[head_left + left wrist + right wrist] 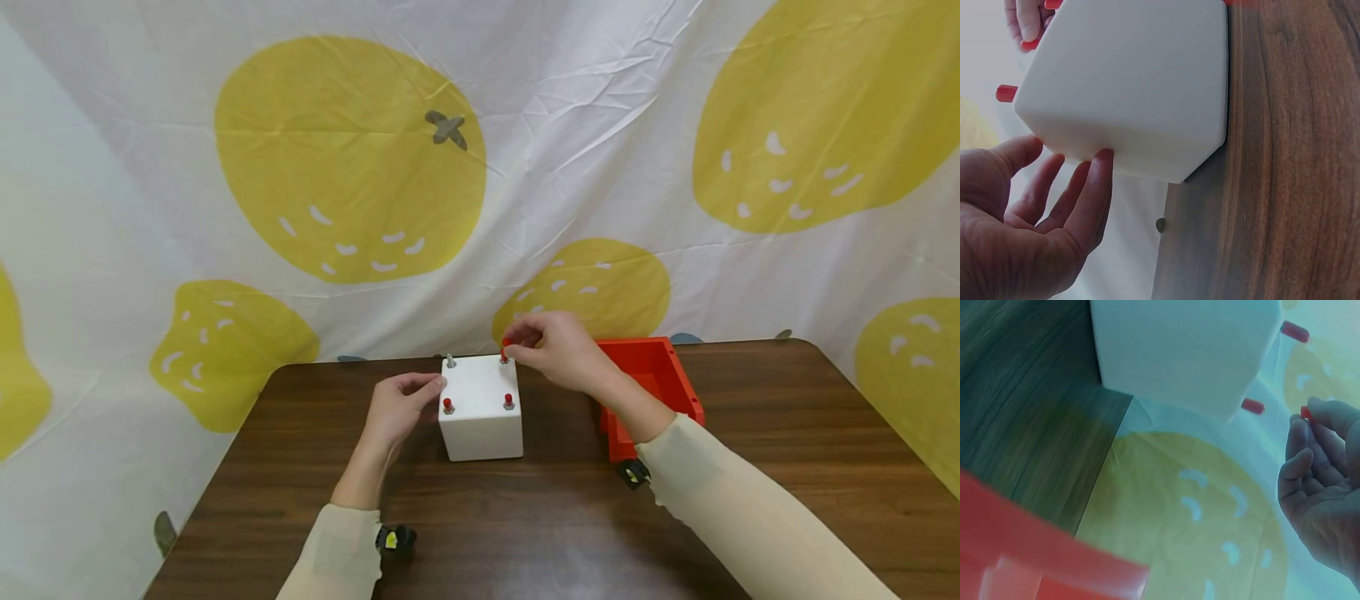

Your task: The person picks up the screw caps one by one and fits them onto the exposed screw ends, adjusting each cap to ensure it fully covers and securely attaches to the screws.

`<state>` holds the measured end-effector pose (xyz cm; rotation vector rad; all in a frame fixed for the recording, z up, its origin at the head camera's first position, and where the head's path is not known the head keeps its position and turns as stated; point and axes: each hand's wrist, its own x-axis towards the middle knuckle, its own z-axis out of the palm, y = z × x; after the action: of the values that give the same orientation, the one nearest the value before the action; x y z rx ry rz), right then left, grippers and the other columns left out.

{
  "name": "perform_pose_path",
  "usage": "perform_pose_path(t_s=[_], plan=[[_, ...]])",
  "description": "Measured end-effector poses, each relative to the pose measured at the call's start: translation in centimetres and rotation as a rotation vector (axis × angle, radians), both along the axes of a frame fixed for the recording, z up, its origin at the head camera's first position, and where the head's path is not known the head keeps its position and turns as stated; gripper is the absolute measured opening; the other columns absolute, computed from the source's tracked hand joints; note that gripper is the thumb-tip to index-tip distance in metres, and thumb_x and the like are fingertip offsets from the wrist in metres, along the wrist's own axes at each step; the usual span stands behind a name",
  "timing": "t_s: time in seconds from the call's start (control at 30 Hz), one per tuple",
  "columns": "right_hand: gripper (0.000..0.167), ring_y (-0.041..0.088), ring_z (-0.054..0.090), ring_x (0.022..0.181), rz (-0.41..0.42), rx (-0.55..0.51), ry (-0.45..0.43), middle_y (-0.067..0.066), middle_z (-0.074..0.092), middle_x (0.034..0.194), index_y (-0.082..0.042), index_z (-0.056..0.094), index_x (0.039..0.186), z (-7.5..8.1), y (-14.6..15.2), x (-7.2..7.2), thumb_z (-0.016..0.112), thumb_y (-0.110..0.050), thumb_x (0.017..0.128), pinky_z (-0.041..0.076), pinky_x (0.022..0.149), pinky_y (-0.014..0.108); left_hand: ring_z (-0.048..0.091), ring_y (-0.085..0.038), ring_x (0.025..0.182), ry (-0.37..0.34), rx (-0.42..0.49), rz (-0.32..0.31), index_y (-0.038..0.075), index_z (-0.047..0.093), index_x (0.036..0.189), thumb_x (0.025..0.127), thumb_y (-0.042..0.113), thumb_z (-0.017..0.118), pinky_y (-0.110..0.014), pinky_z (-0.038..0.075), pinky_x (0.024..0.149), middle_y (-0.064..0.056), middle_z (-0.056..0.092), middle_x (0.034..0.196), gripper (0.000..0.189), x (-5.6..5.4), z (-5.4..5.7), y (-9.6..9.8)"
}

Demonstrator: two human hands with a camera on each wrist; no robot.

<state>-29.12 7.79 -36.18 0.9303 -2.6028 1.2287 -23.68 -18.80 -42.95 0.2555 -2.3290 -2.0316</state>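
Observation:
A white box (482, 437) stands on the table, with small metal toggle switches at the corners of its top. Red caps sit on the front left switch (447, 405), the front right switch (508, 401) and the back right one. The back left switch (450, 361) shows bare metal. With thumb and fingertips my right hand (564, 350) pinches a small red cap (1305, 412), just above the capped back right switch (1252, 406). My left hand (399, 408) touches the box's left side, thumb at the top edge, fingers extended along the side face (1100, 140).
To the right of the box, a red bin (651, 367) stands partly behind my right forearm. The wooden table (525, 517) ends at a white curtain (570, 167) printed with yellow fruit. Each wrist carries a black camera (396, 540).

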Motion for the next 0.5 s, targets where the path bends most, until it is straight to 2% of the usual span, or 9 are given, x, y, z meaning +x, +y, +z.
perform_pose_path(t_s=[0.23,0.5], plan=[[0.014,0.016,0.068,0.083,0.024,0.014,-0.011,-0.001,0.077,0.093,-0.007,0.081,0.106,0.3,-1.5,-0.4,0.081,-0.016,0.095,0.06,0.076,0.033,0.072,-0.022,0.096,-0.006,0.001,0.002,-0.002,0.078,0.117,0.099,0.018,0.079,-0.055,0.063,0.09,-0.015,0.074,0.117,0.027,-0.1,0.0,0.0],[0.009,0.017,0.067,0.083,0.052,-0.028,-0.035,-0.002,0.076,0.091,-0.007,0.081,0.101,-0.1,-2.8,-0.9,0.082,-0.012,0.094,0.06,0.077,0.033,0.072,-0.022,0.096,-0.007,0.019,-0.01,-0.001,0.078,0.118,0.099,0.017,0.079,-0.05,0.065,0.086,-0.015,0.074,0.116,0.026,-0.4,-0.1,0.1]])
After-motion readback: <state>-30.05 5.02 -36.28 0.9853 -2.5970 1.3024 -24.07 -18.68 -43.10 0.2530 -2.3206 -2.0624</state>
